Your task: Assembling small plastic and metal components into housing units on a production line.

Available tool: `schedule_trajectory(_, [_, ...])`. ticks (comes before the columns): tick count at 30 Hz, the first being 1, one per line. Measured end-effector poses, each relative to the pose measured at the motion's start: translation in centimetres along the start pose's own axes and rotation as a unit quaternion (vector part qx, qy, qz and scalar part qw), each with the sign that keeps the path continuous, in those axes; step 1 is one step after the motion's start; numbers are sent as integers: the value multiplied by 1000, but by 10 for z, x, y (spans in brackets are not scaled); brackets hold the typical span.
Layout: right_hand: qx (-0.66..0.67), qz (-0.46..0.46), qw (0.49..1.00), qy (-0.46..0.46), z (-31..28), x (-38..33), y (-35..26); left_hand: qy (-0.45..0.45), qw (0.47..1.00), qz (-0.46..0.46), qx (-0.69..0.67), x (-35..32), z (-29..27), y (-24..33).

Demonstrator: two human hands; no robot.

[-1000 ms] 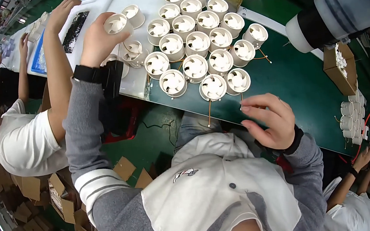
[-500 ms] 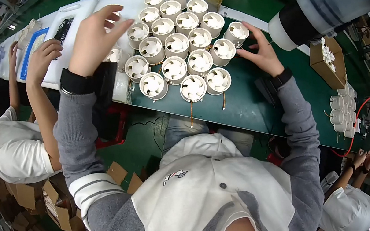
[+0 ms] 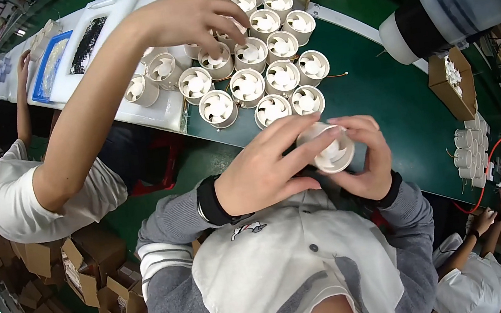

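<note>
A small white round fan (image 3: 339,158) is held up in front of my chest, just off the table's near edge. My right hand (image 3: 372,162) grips its right side, fingers around the rim and thumb below. My left hand (image 3: 268,170) holds it from the left, with fingers reaching across its top and rim; the thumb points toward its underside. Both hands partly cover the fan. Just beyond them, several similar white fans (image 3: 248,86) stand in a cluster, blades up, some with thin wires.
A co-worker's hand (image 3: 196,20) reaches over the fans from the left. A white-and-black cylindrical device (image 3: 415,31) juts in from the right. The green table (image 3: 376,94) also bears an open carton (image 3: 453,86) and several stacked fans (image 3: 471,151). A blue tray (image 3: 39,90) is far left.
My right hand has brought a fan from the cluster's right edge toward my chest. My left hand has come back from the far left to meet it. The co-worker's arm now extends over the fans.
</note>
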State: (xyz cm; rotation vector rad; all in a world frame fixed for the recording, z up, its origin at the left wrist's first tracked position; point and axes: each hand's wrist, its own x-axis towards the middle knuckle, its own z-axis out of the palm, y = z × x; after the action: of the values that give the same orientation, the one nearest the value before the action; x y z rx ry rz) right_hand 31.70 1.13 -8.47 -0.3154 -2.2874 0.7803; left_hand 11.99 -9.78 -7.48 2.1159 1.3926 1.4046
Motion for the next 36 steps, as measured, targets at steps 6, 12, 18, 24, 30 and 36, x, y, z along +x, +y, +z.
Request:
schedule_trajectory(6, [85, -25, 995, -48, 24, 6, -8, -46, 999, 2, 16, -23, -11, -3])
schedule_trajectory(12, [208, -22, 970, -123, 33, 7, -9, 9, 998, -36, 57, -56, -17, -10])
schedule_trajectory(18, [146, -15, 984, -102, 26, -11, 0, 305, 944, -128, 14, -78, -5, -22])
schedule_trajectory(24, [68, 89, 993, -34, 19, -23, 11, 235, 954, -123, 141, -62, -20, -25])
schedule_trajectory(30, [23, 157, 987, -3, 17, -27, 22, 191, 954, -85, 213, -33, -20, -31])
schedule_trajectory(36, [22, 160, 987, -11, 18, -32, 29, 183, 953, -70, 231, -22, -12, -42])
